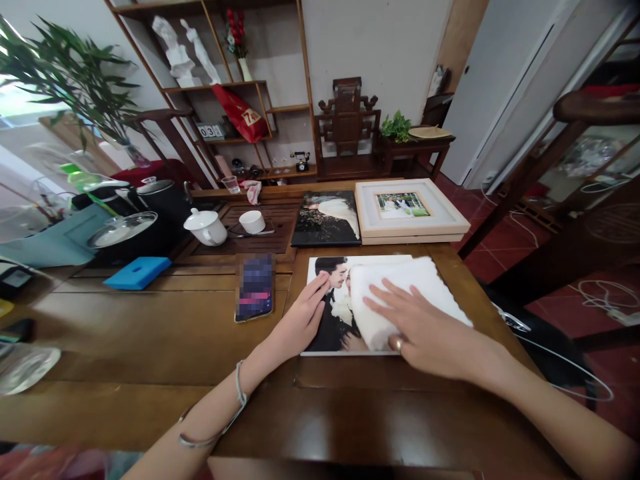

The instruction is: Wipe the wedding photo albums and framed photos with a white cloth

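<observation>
A flat photo panel (pixel 340 327) with a printed couple lies on the wooden table in front of me. My left hand (pixel 311 308) rests on its left part, fingers stretched out and lying flat on the printed picture. Over the panel's right half spreads a folded white cloth (pixel 425 275), which reaches past the panel's right side. My right hand (pixel 415 320) presses down on this cloth with its fingers spread; a ring shows near the cloth's lower edge. The cloth and my right hand hide much of the picture beneath.
Behind the panel lie a dark photo album (pixel 320 223) and a pale-framed picture (pixel 415 227). To the left are a phone (pixel 254 290), a blue box (pixel 137 272), a lidded white cup (pixel 205 230), a small white bowl (pixel 252 222) and a black kettle (pixel 163 203). A chair (pixel 600 167) stands at right.
</observation>
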`<state>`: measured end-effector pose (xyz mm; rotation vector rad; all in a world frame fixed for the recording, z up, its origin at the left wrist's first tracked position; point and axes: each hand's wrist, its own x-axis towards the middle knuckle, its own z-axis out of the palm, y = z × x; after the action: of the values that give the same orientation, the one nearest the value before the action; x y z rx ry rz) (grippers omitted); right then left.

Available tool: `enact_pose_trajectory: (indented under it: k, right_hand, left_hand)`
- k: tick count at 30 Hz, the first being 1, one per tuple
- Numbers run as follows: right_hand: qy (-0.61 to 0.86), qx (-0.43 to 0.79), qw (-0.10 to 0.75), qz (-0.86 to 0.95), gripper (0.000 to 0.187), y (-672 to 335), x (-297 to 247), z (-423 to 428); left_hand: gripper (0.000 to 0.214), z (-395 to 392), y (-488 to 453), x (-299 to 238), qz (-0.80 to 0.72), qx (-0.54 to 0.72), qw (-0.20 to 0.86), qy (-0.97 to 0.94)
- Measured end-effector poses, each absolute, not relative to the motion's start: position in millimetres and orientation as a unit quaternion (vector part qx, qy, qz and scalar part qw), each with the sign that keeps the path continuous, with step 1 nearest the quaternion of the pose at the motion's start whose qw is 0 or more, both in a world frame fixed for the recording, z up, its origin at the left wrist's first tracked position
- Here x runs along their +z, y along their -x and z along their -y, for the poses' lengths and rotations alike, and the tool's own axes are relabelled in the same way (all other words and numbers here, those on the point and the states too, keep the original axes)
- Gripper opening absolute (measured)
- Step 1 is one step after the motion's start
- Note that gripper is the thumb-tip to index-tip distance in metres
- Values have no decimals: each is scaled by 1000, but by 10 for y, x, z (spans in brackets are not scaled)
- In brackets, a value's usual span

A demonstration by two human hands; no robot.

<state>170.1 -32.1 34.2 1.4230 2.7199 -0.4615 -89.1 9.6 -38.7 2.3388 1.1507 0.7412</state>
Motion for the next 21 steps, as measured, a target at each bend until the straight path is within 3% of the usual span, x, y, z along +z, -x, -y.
enact_pose_trajectory:
  k: [3, 9, 16, 21]
  right_hand:
    - [-415, -163, 45, -894, 76, -1568, 394, 722]
    - [-348, -112, -37, -930, 74, -1305, 189, 687]
    - [-487, -44, -12, -872, 72, -1580, 149, 36]
    - [-508, -43, 26, -860, 66, -1772, 345, 280]
  left_hand:
    - [47, -101, 890, -387, -416, 268, 216, -842]
    - [46, -107, 914, -374, -409, 267, 222, -844]
    - [47, -101, 902, -378, -415, 264, 214, -844]
    - [47, -89, 890, -366, -418, 259, 216, -843]
